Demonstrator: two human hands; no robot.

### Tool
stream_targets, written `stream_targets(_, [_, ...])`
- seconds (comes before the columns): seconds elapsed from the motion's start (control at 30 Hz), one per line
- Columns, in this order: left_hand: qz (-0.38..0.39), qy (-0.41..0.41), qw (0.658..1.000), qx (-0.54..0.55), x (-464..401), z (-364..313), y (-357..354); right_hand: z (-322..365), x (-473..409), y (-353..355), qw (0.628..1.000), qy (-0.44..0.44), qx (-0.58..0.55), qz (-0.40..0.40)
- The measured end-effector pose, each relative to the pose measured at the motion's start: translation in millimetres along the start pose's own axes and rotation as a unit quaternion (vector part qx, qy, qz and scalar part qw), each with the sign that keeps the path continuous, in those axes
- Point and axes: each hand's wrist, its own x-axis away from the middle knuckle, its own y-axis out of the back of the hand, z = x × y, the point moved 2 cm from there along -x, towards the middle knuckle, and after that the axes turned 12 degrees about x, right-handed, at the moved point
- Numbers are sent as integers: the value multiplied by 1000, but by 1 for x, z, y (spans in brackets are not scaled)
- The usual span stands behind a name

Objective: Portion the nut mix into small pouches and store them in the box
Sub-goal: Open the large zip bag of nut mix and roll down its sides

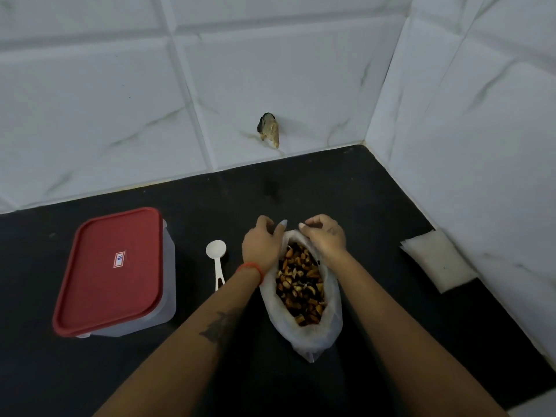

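A clear plastic bag [313, 341] of brown and dark nut mix [301, 290] lies on the black counter, its mouth facing the wall. My left hand [261, 245] grips the far left edge of the bag's mouth. My right hand [325, 236] pinches the far right edge. A white measuring spoon [216, 254] lies just left of my left wrist. The box [168, 284], translucent with a red lid [111, 272] shut on it, stands at the left. A stack of small clear pouches [436, 260] rests by the right wall.
White marble tiles rise behind and to the right of the black counter [376, 206], forming a corner. A chipped hole [268, 130] shows in the back wall.
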Motion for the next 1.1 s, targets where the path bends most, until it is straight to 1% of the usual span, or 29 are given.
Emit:
stream_targets(0.03, [-7,-13,999,-39,4,-2,1,1,4,4,998,44,46,-25])
stream_targets(0.07, [-12,-11,999,-52,7,-2,3,0,9,8,994,80,67,-35])
stream_targets(0.13, [-14,-14,999,-50,15,0,7,-6,19,19,991,104,72,-37])
stream_targets(0.2, [-19,-5,999,-34,27,5,12,-19,30,30,996,73,27,-37])
stream_targets(0.27, [-42,16,999,-1,44,9,19,-35,45,36,998,34,-18,-41])
stream_targets(0.4, [-65,91,992,60,73,17,22,-56,81,26,1000,-12,7,-22])
stream_targets(0.5, [-56,159,968,184,76,25,22,-59,88,17,996,-43,-55,-55])
stream_targets(0.53, [-53,171,960,216,78,26,22,-57,90,16,994,-49,-63,-69])
stream_targets(0.63, [-64,157,959,229,93,23,21,-53,97,15,996,-30,-24,-84])
stream_targets(0.67, [-69,150,957,237,101,21,20,-52,103,15,996,-21,-27,-82])
stream_targets(0.73, [-61,138,947,283,121,17,14,-54,116,14,995,-1,-74,-63])
stream_targets(0.8, [-27,110,934,338,140,15,5,-60,129,7,989,21,-146,-25])
stream_targets(0.87, [9,91,929,359,152,17,-3,-63,142,-3,984,50,-170,16])
stream_targets(0.93, [25,95,917,386,154,19,-7,-66,147,-10,980,71,-182,37])
stream_targets(1.03, [34,126,884,449,153,18,-10,-70,149,-14,971,69,-223,49])
stream_targets(1.1, [28,128,865,484,157,17,-12,-76,150,-15,967,71,-241,52])
